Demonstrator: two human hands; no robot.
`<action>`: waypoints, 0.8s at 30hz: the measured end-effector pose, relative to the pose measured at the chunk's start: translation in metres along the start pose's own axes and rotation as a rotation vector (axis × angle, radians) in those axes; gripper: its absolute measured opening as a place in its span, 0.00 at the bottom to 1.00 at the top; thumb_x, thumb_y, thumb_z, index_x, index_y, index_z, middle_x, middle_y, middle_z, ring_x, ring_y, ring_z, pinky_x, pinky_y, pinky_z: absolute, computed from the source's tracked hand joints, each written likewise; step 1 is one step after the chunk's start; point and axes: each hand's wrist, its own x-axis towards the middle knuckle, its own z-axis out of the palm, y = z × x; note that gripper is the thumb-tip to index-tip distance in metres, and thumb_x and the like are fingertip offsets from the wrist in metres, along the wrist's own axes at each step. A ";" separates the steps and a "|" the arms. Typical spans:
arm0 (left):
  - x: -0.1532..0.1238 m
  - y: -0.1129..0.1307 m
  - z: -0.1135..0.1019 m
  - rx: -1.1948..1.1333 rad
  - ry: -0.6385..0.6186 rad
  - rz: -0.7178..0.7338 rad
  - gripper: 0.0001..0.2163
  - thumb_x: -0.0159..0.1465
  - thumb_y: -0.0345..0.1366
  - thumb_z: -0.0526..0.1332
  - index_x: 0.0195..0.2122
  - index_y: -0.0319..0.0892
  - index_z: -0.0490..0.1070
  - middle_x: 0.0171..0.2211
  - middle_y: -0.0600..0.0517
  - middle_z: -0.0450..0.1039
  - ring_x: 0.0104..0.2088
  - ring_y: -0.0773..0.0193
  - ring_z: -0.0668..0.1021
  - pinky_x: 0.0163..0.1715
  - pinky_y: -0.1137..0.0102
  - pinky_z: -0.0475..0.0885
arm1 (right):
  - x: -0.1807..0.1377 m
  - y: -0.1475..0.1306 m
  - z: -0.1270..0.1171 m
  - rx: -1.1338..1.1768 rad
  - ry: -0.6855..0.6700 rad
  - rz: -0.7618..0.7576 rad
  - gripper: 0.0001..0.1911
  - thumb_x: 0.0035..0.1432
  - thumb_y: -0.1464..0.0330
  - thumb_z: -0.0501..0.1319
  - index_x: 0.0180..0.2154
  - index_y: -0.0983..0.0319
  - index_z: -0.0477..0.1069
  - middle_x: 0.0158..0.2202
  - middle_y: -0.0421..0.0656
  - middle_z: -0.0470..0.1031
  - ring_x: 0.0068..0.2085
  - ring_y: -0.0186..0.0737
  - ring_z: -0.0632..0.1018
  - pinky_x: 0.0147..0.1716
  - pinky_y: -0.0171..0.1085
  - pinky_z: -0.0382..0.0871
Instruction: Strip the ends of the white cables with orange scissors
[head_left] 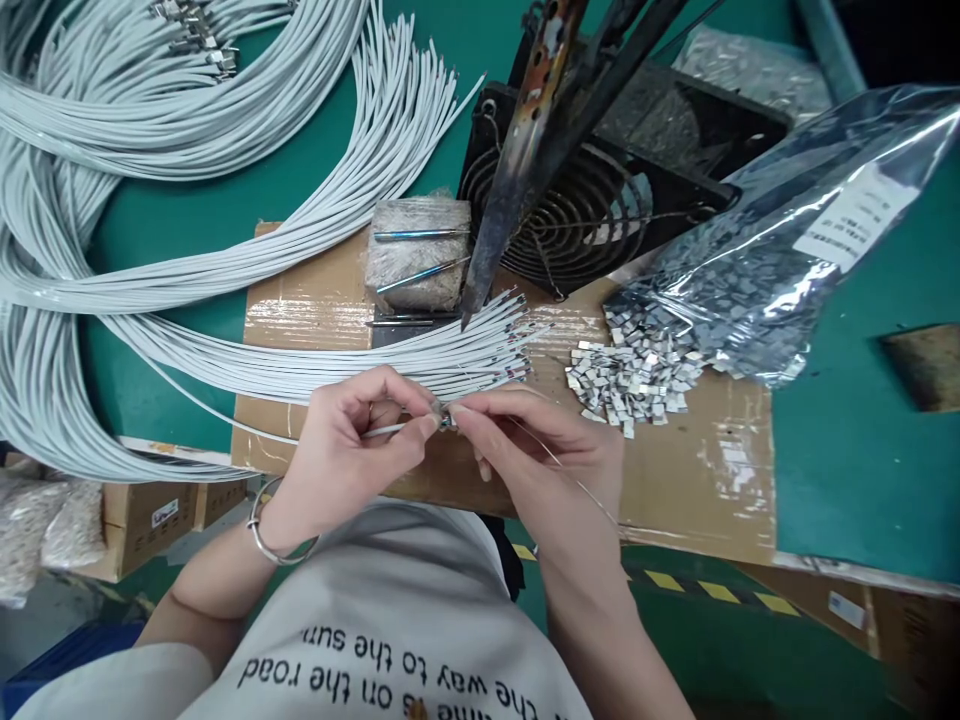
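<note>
My left hand [345, 455] pinches the end of a white cable [386, 430] between thumb and forefinger. My right hand [551, 455] meets it fingertip to fingertip, closed on a small metal connector [447, 417] at the cable's end; the fingers partly cover it. A thin wire [555, 455], like solder wire, runs from the right fingers across the back of that hand. Just beyond both hands lies a bundle of white cables [337, 370] with stripped tips. To the right is a pile of small metal connectors [637, 380] on brown cardboard [720, 470].
A soldering iron [495, 225] points down above the cable tips, before a black fan [592, 210]. Left of it sits a wrapped block [416, 265] with thin metal rods. A clear bag of connectors [757, 270] lies right. Larger cable coils [187, 130] fill the left.
</note>
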 end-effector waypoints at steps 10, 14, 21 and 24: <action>0.001 0.000 0.002 -0.018 0.037 0.011 0.05 0.56 0.29 0.71 0.26 0.40 0.76 0.31 0.50 0.79 0.26 0.68 0.73 0.23 0.74 0.63 | 0.001 0.002 0.001 0.026 -0.005 -0.023 0.05 0.61 0.72 0.71 0.33 0.57 0.85 0.28 0.37 0.80 0.22 0.28 0.70 0.19 0.30 0.64; 0.001 0.000 0.002 -0.014 0.042 0.020 0.06 0.57 0.29 0.71 0.26 0.40 0.76 0.31 0.49 0.79 0.27 0.68 0.73 0.23 0.74 0.62 | 0.001 0.002 0.001 0.026 -0.007 -0.024 0.05 0.61 0.72 0.71 0.33 0.57 0.85 0.28 0.37 0.80 0.21 0.27 0.70 0.19 0.30 0.63; 0.003 0.000 0.003 -0.006 0.043 0.016 0.06 0.57 0.29 0.71 0.26 0.40 0.76 0.31 0.49 0.79 0.27 0.68 0.72 0.23 0.73 0.61 | 0.001 0.002 0.000 0.024 0.000 -0.008 0.04 0.61 0.71 0.71 0.33 0.58 0.84 0.28 0.38 0.80 0.21 0.28 0.70 0.18 0.30 0.65; 0.003 0.000 0.003 0.001 0.047 0.014 0.06 0.57 0.29 0.71 0.26 0.40 0.76 0.31 0.49 0.79 0.27 0.68 0.73 0.23 0.73 0.62 | 0.002 0.002 0.000 0.015 -0.003 -0.001 0.04 0.61 0.70 0.71 0.33 0.58 0.84 0.29 0.39 0.80 0.21 0.29 0.70 0.18 0.31 0.66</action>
